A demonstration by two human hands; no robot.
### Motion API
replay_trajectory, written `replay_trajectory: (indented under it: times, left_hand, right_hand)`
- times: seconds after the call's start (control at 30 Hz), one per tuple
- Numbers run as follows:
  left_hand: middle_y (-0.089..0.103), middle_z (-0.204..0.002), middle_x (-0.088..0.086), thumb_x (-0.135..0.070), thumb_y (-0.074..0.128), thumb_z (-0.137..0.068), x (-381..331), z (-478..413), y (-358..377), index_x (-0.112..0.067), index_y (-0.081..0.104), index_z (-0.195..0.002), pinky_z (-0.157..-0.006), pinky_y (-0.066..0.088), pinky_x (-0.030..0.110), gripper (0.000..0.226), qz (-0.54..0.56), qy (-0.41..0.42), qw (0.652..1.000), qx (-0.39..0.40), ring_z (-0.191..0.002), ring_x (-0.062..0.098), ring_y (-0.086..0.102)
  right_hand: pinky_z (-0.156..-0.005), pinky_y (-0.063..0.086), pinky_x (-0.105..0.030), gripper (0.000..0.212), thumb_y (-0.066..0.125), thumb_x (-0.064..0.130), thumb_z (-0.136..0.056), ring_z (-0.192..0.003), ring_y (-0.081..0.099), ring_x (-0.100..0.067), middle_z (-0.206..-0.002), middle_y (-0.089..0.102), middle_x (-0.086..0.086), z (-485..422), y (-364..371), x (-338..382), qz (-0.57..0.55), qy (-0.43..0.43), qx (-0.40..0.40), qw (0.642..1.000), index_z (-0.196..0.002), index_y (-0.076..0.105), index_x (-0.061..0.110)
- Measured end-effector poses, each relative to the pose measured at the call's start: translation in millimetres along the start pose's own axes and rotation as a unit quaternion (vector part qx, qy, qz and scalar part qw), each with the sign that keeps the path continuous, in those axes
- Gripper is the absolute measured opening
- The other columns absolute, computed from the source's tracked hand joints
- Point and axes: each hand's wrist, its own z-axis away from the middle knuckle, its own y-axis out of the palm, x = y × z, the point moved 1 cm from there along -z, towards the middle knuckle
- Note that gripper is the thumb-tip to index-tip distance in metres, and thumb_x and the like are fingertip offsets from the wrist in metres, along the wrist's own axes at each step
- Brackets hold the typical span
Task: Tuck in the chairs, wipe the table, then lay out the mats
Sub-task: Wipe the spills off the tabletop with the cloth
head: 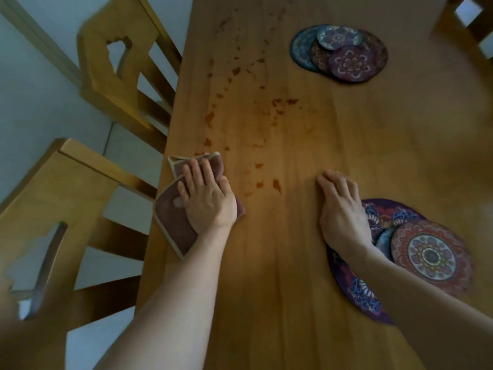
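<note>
Wiping underway: we press the cloth (176, 209) flat with the left hand (206, 198); right hand (342, 209) rests open on the bench (293, 134). Stains (276, 104) remain; mats (338, 53) stay stacked.

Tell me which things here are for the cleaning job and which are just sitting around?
For the job: cloth under the left hand, table with reddish spots, chairs, near mats, far mats.

Just there: nothing loose; only the floor. The right hand rests flat.
</note>
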Motion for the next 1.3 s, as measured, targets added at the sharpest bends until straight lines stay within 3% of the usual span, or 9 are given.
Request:
replay_trajectory:
  times: [0.17,0.27,0.33,0.43,0.63,0.77,0.93,1.3]
  left_hand:
    - [0.011,-0.164,-0.003,-0.039,0.016,-0.103,-68.8,-8.2,14.4,-0.024,0.018,-0.155,-0.122,0.000,0.039,0.054,0.047,0.102,0.993,0.022,-0.150,0.015,0.003]
    - [0.012,-0.164,-0.006,-0.037,0.018,-0.104,-113.8,2.3,24.3,-0.027,0.021,-0.154,-0.121,0.001,0.038,0.052,0.059,0.203,0.976,0.057,-0.150,0.012,0.003]
    - [0.016,-0.163,-0.007,-0.036,0.022,-0.104,-129.2,11.8,27.1,-0.028,0.026,-0.153,-0.121,0.003,0.038,0.050,0.059,0.276,0.957,0.067,-0.150,0.012,0.006]
    - [0.018,-0.162,-0.009,-0.037,0.025,-0.103,-121.8,27.3,27.0,-0.031,0.028,-0.152,-0.121,0.004,0.037,0.049,0.046,0.360,0.928,0.081,-0.150,0.011,0.008]
    - [0.026,-0.159,-0.010,-0.038,0.030,-0.098,-61.9,74.3,12.7,-0.031,0.037,-0.148,-0.121,0.008,0.037,0.051,0.059,0.427,0.896,0.107,-0.149,0.011,0.014]
    - [0.022,-0.160,-0.012,-0.038,0.031,-0.101,-9.7,97.7,0.3,-0.032,0.033,-0.150,-0.121,0.007,0.036,0.050,0.053,0.425,0.896,0.119,-0.149,0.007,0.009]
    - [0.023,-0.160,-0.014,-0.041,0.026,-0.103,39.7,115.6,-7.2,-0.034,0.032,-0.150,-0.121,0.010,0.038,0.048,0.053,0.368,0.923,0.099,-0.149,0.006,0.011]
    - [0.024,-0.160,-0.010,-0.036,0.026,-0.104,-31.9,42.8,7.9,-0.032,0.037,-0.148,-0.122,0.007,0.039,0.045,0.059,0.222,0.973,0.023,-0.150,0.012,0.011]
  right_hand:
    - [-0.103,0.040,-0.043,0.047,0.035,0.005,-0.093,-0.138,0.027,-0.023,-0.147,0.040,-0.005,-1.6,1.7,-2.2,-0.038,0.004,-0.028,0.999,-0.139,0.042,0.011]
    - [-0.095,0.042,-0.039,0.046,0.026,0.020,-0.092,-0.130,0.033,-0.024,-0.142,0.042,-0.007,-1.4,1.1,-1.0,-0.063,0.016,-0.049,0.997,-0.136,0.040,0.013]
    - [-0.090,0.041,-0.035,0.041,0.030,0.030,-0.096,-0.126,0.037,-0.024,-0.139,0.042,-0.009,-0.9,0.1,-2.2,-0.094,0.021,-0.075,0.993,-0.131,0.041,0.011]
    - [-0.081,0.042,-0.033,0.028,0.044,0.021,-0.099,-0.121,0.043,-0.024,-0.134,0.040,-0.007,2.1,0.1,-4.0,-0.130,0.018,-0.108,0.985,-0.125,0.041,0.012]
    - [-0.074,0.035,-0.033,0.032,0.040,0.007,-0.093,-0.114,0.044,-0.028,-0.134,0.036,-0.006,4.0,1.4,-7.2,-0.102,0.029,-0.095,0.990,-0.124,0.035,0.015]
    - [-0.078,0.035,-0.033,0.042,0.037,-0.002,-0.089,-0.117,0.043,-0.031,-0.136,0.036,-0.008,4.2,1.4,-5.5,-0.088,0.029,-0.095,0.991,-0.127,0.034,0.014]
    - [-0.077,0.037,-0.035,0.040,0.032,0.003,-0.091,-0.115,0.045,-0.029,-0.137,0.035,-0.005,5.4,1.1,-4.6,-0.097,0.030,-0.090,0.991,-0.127,0.032,0.019]
    - [-0.078,0.038,-0.034,0.046,0.035,0.002,-0.088,-0.120,0.042,-0.027,-0.138,0.033,-0.002,1.3,4.8,-6.8,-0.089,0.019,-0.095,0.991,-0.128,0.030,0.022]
